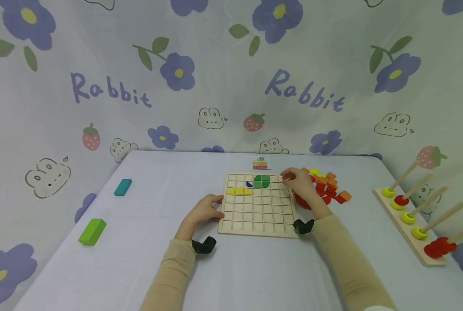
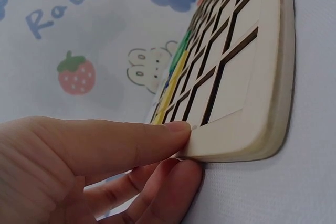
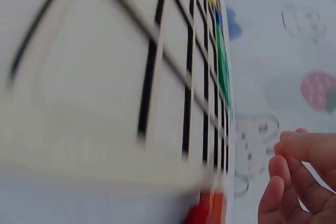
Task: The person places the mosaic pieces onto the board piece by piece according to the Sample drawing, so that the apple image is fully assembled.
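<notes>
Head view: on our desk (image 1: 177, 272) lies a grid board (image 1: 257, 217) bearing green pieces (image 1: 257, 184). Our left hand (image 1: 204, 210) pinches its left edge; our right hand (image 1: 299, 183) is near its far right corner, beside red and orange blocks (image 1: 331, 189), and we cannot tell whether it grasps anything.

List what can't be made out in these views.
Card, head view: fine detail too small.
Red object beside the board, head view: partly hidden by the right grip; identity unclear.
Bead rack, head view: nearest peg cut off by right edge.
Orange piece, right wrist view: blurred, cut off by bottom edge.
The right grip, left wrist view: cut off by top edge.
</notes>
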### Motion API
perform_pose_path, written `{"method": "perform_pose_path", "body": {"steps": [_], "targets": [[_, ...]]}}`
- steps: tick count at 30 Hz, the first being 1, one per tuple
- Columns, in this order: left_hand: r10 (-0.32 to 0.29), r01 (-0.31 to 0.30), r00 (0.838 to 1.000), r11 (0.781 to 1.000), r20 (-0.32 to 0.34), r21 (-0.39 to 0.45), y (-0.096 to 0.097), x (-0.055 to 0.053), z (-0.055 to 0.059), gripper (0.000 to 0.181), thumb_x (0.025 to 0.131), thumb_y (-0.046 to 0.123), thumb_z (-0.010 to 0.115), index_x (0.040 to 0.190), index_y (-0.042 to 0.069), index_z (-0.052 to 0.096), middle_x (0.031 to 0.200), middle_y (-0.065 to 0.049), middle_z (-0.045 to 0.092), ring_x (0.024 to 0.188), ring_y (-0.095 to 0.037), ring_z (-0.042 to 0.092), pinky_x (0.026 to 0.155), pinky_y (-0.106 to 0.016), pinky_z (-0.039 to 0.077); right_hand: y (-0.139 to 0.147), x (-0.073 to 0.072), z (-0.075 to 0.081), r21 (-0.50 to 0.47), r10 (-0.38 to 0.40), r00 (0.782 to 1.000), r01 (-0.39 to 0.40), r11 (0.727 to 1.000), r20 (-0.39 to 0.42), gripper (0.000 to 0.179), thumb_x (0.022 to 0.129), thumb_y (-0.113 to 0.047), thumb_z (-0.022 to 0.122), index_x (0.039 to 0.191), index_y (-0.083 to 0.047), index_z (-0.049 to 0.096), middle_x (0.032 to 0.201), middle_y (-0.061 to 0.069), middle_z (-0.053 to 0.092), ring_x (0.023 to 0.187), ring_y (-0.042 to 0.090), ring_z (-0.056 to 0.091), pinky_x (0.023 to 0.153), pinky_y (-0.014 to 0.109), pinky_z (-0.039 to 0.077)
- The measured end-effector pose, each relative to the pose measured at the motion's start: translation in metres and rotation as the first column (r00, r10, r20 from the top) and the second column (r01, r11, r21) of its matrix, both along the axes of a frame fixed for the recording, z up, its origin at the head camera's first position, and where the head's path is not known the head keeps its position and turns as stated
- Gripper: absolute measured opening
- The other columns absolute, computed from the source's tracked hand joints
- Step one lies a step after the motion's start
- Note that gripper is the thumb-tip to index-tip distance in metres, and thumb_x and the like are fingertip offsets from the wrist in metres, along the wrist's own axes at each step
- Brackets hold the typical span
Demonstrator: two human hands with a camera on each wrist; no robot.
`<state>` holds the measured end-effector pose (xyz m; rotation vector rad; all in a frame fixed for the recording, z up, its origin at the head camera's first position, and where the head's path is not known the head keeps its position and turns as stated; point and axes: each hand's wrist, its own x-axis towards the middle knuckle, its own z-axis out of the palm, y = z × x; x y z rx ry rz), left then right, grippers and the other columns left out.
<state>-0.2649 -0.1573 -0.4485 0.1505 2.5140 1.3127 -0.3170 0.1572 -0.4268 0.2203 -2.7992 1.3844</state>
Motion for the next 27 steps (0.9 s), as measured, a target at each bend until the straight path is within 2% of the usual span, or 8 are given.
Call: {"method": "perform_pose_path", "body": {"steps": [5,8,11,13,14,17,20,27], "targets": [[-0.006,0.006,1.0,1.0,-0.01,-0.028,-0.001,0.0,0.0,0.065,0.072,-0.001,0.074,0.132,-0.004,0.048,0.117,-0.014,0.052,0.076,-0.015,0.057,0.065,-0.025,0.053,0.031,0.001,-0.004,0.061,-0.09,0.991,0.084,0.995,0.1,0.035,0.086,0.001,0.055,0.121,-0.001,0.058,0.119,0.022,0.055,0.107,0.036,0.05,0.088,0.046,0.045],[-0.006,0.005,1.0,0.999,-0.017,-0.039,-0.001,0.0,0.0,0.065,0.072,-0.001,0.074,0.132,-0.003,0.048,0.116,-0.014,0.053,0.079,-0.016,0.056,0.065,-0.025,0.053,0.041,0.0,-0.008,0.127,-0.086,0.983,0.066,0.99,0.164,0.044,0.084,0.003,0.05,0.127,-0.001,0.054,0.126,0.024,0.049,0.11,0.038,0.045,0.088,0.048,0.043],[0.001,-0.001,1.0,1.0,-0.008,-0.016,0.0,0.0,0.0,0.066,0.072,-0.001,0.074,0.132,-0.003,0.047,0.116,-0.014,0.052,0.074,-0.015,0.057,0.064,-0.025,0.053,0.047,-0.002,-0.014,0.142,-0.047,0.979,0.019,0.99,0.199,0.048,0.082,0.005,0.048,0.13,0.0,0.051,0.127,0.027,0.047,0.084,0.033,0.053,0.067,0.039,0.05],[0.009,-0.009,1.0,1.0,0.001,-0.001,0.0,0.001,0.0,0.066,0.072,-0.002,0.073,0.133,-0.003,0.047,0.116,-0.014,0.052,0.07,-0.014,0.057,0.063,-0.025,0.054,0.049,-0.004,-0.017,0.145,-0.022,0.979,-0.008,0.989,0.202,0.05,0.081,0.006,0.048,0.13,0.0,0.052,0.125,0.028,0.047,0.064,0.027,0.049,0.053,0.032,0.045],[0.013,-0.013,1.0,1.0,0.005,0.006,0.0,0.001,0.0,0.066,0.072,-0.003,0.073,0.133,-0.003,0.047,0.116,-0.014,0.051,0.068,-0.013,0.057,0.063,-0.025,0.054,0.049,-0.005,-0.018,0.156,-0.009,0.982,-0.021,0.988,0.19,0.049,0.08,0.006,0.05,0.128,0.001,0.053,0.124,0.028,0.047,0.063,0.025,0.046,0.051,0.03,0.042],[0.015,-0.015,1.0,1.0,0.012,0.014,0.001,0.001,0.0,0.066,0.072,-0.003,0.073,0.133,-0.003,0.047,0.116,-0.014,0.051,0.067,-0.013,0.057,0.062,-0.024,0.054,0.048,-0.005,-0.018,0.19,0.006,0.988,-0.036,0.981,0.155,0.044,0.08,0.005,0.051,0.123,0.002,0.057,0.122,0.029,0.049,0.075,0.03,0.051,0.062,0.036,0.047],[0.008,-0.008,1.0,1.0,0.012,0.013,0.001,0.001,0.0,0.066,0.073,-0.004,0.073,0.133,-0.003,0.047,0.116,-0.015,0.05,0.067,-0.014,0.057,0.062,-0.024,0.054,0.047,-0.004,-0.016,0.227,-0.02,0.991,-0.011,0.974,0.136,0.037,0.082,0.003,0.054,0.118,0.004,0.059,0.119,0.028,0.05,0.101,0.036,0.046,0.082,0.045,0.045],[0.01,-0.01,1.0,1.0,0.012,0.017,0.001,0.001,0.0,0.065,0.073,-0.004,0.072,0.132,-0.004,0.047,0.116,-0.015,0.051,0.069,-0.014,0.057,0.063,-0.025,0.054,0.047,0.001,-0.017,0.225,-0.166,0.978,0.134,0.965,0.13,0.023,0.085,-0.008,0.058,0.105,0.003,0.051,0.107,0.023,0.052,0.096,0.036,0.049,0.082,0.047,0.045]]}}
